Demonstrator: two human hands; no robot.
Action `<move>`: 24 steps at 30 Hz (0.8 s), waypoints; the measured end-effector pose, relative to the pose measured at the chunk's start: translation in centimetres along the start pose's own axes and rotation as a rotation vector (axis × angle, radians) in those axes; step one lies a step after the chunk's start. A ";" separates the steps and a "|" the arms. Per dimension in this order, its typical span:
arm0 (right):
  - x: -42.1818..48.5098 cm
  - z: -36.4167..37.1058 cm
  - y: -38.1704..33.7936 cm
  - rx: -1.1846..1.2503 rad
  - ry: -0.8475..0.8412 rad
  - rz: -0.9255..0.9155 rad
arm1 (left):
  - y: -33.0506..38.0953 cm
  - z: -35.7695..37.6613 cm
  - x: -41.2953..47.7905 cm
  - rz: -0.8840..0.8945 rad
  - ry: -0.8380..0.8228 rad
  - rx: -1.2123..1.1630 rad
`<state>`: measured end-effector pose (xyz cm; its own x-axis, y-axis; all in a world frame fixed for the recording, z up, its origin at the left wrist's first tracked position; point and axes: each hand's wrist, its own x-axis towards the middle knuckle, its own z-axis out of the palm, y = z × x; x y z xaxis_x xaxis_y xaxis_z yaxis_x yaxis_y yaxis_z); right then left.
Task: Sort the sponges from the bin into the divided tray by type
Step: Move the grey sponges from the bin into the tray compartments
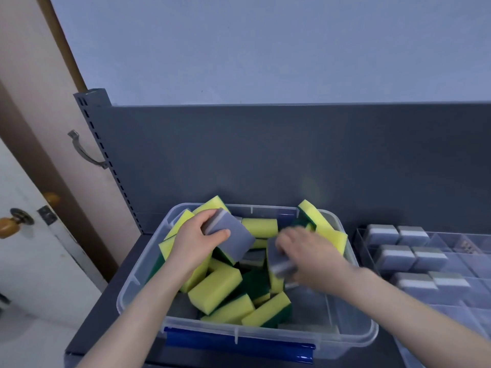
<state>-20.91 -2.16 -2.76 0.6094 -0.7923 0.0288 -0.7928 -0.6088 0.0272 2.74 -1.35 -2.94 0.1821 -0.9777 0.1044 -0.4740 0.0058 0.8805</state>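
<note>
Forearms: both come in from the bottom edge, over the near rim of the bin point(138, 288).
Latch: blue latch point(239, 343) on the bin's near wall.
L grip point(196, 235): clasps a grey sponge point(231, 232) by its left end, thumb on top, above the pile at the bin's back-left.
R grip point(310, 256): blurred; fingers look curled round a 2nd grey sponge point(281, 261), low over mid-bin.
Key relation: divided tray point(473, 243) sits just beside the bin, to its right. R grip is nearer; L grip would have to cross the whole bin. L's sponge has its long axis diag., back-left to front-right, roughly tray-ward.
Tray: sorted grey sponges point(396, 257) in pairs in the left compartments.
Bin contents: mostly yellow-green sponges point(215, 288), jumbled, some on edge.
Surface: dark grey desk point(111, 301) w/ grey back panel point(265, 155).
Room: pale wall above; door point(39, 261) w/ knob point(10, 224) at left.
</note>
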 end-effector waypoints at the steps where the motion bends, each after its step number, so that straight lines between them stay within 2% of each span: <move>1: -0.2 1.0 0.0 0.013 -0.132 -0.005 | -0.2 -0.2 0.0 -0.004 0.000 0.001; 2: -0.2 1.5 0.2 0.080 -0.191 0.014 | -0.4 -0.4 0.0 -0.009 0.004 -0.001; 3: -0.2 1.5 0.4 0.175 -0.166 0.037 | -0.6 -0.7 0.0 -0.016 0.010 -0.006; 5: 0.3 0.9 0.8 0.265 -0.038 0.084 | -1.0 -1.1 0.1 -0.025 0.010 -0.005; 7: 1.3 0.4 1.2 0.251 0.051 0.118 | -1.1 -1.2 0.0 -0.023 0.002 -0.002; 8: 1.8 0.2 1.3 0.230 0.025 0.136 | -1.1 -1.2 0.0 -0.016 0.002 -0.003; 12: 3.1 0.9 0.7 0.095 -0.269 0.196 | -0.9 -1.2 -0.2 0.007 0.001 -0.010; 14: 3.1 1.7 0.6 0.111 -0.272 0.250 | -1.0 -1.4 -0.3 0.007 -0.002 -0.019; 18: 1.8 0.9 0.0 0.286 -0.164 0.346 | -1.2 -1.6 -0.5 0.031 0.020 -0.051; 24: -0.6 -0.9 -0.1 0.613 0.227 0.487 | 0.0 -0.2 -0.8 0.136 0.050 -0.021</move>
<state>-21.13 -1.59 -1.90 0.1296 -0.9866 0.0995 -0.7905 -0.1634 -0.5903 2.79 -0.56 -2.89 0.1604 -0.9561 0.2454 -0.4793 0.1419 0.8661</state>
